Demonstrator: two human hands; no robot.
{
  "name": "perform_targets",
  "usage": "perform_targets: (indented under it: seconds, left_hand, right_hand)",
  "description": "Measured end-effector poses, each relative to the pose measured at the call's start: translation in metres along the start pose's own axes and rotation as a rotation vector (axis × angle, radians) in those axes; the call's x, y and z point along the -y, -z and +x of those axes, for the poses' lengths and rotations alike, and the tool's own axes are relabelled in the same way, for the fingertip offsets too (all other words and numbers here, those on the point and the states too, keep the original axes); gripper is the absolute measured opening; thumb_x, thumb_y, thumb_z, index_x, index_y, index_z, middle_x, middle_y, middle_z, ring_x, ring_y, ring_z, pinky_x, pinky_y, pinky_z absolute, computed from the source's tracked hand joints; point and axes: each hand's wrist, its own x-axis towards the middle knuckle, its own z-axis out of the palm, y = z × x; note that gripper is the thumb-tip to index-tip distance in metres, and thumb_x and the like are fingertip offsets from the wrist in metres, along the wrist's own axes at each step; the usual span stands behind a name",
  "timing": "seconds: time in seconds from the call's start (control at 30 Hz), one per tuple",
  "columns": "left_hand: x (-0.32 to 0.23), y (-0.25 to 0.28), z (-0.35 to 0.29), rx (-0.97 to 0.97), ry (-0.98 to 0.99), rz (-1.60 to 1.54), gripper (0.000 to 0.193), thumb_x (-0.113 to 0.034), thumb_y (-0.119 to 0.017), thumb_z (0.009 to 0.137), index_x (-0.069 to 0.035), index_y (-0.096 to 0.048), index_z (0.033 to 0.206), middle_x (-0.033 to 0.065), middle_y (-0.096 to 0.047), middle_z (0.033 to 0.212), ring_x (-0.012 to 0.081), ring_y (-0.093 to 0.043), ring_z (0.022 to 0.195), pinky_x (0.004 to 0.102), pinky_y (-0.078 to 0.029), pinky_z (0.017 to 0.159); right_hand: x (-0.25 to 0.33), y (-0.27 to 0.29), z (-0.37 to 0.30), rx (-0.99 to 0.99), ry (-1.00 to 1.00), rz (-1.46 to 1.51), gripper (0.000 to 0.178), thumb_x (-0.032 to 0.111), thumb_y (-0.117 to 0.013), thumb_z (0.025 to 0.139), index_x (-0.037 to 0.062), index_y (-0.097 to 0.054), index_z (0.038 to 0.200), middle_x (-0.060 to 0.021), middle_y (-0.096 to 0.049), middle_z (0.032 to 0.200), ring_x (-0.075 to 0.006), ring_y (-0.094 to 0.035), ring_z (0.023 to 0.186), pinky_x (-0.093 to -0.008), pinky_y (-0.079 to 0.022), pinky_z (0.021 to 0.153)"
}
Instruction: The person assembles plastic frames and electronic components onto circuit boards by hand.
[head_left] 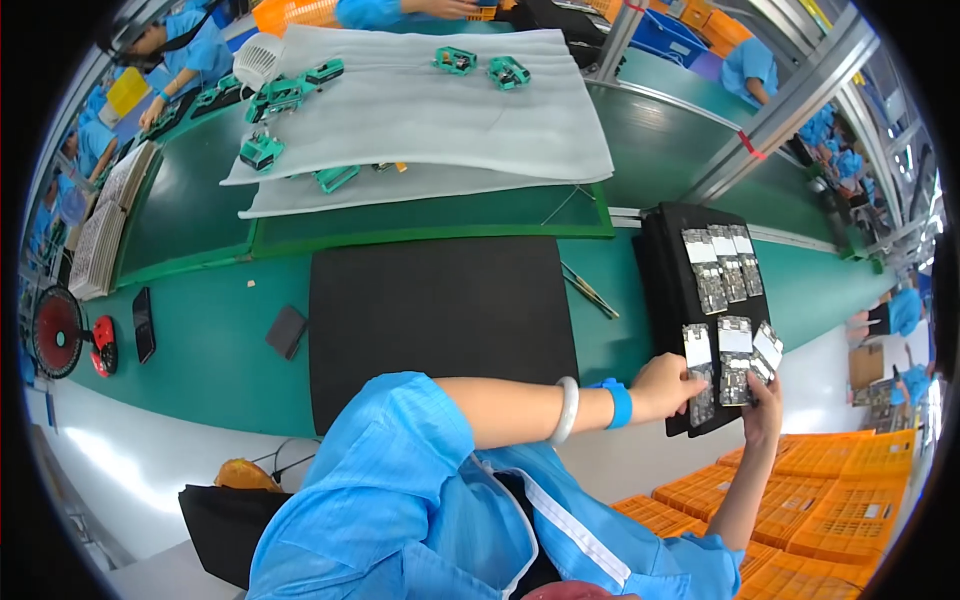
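Observation:
My left hand [664, 388], with a blue wrist strap and a pale bracelet on its arm, reaches across to the right. Its fingers are pinched on the near end of a circuit board [697, 347] that lies along the left side of a black foam stack [662, 270]. My right hand [763, 408] grips the lower end of another circuit board [768, 346], tilted at the stack's right edge. Between the two hands lies a third circuit board [735, 338]. Several more boards [708, 270] with white patches form a row farther back on the foam.
A black mat [440, 320] covers the middle of the green bench, with tweezers [590, 290] beside it. Grey foam sheets [430, 110] behind carry green fixtures [455, 60]. A metal post [760, 130] stands at back right. Orange crates [820, 490] sit below right. Co-workers sit farther off.

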Motion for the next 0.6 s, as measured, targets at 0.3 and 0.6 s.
perform_targets:
  seconds: [0.3, 0.6]
  left_hand:
    - [-0.094, 0.081, -0.216, -0.018, -0.007, -0.251, 0.04, -0.02, -0.064, 0.099, -0.002, -0.057, 0.134, 0.0046, -0.069, 0.096, 0.0043, -0.059, 0.072, 0.0206, -0.047, 0.058]
    - [-0.024, 0.218, -0.322, -0.667, 0.281, 0.358, 0.02, -0.016, -0.071, 0.093, 0.002, -0.067, 0.101, 0.005, -0.069, 0.087, 0.0082, -0.058, 0.063, 0.0239, -0.045, 0.054]
  right_hand:
    - [-0.001, -0.146, -0.066, 0.325, 0.053, 0.105, 0.064, 0.004, -0.072, 0.08, -0.004, -0.046, 0.138, -0.0144, -0.064, 0.124, -0.0234, -0.064, 0.113, -0.0357, -0.05, 0.1]
    - [-0.079, -0.323, -0.072, 0.72, -0.038, -0.07, 0.063, -0.001, -0.073, 0.083, 0.002, -0.042, 0.138, -0.01, -0.061, 0.123, -0.0188, -0.058, 0.115, -0.0339, -0.048, 0.099]
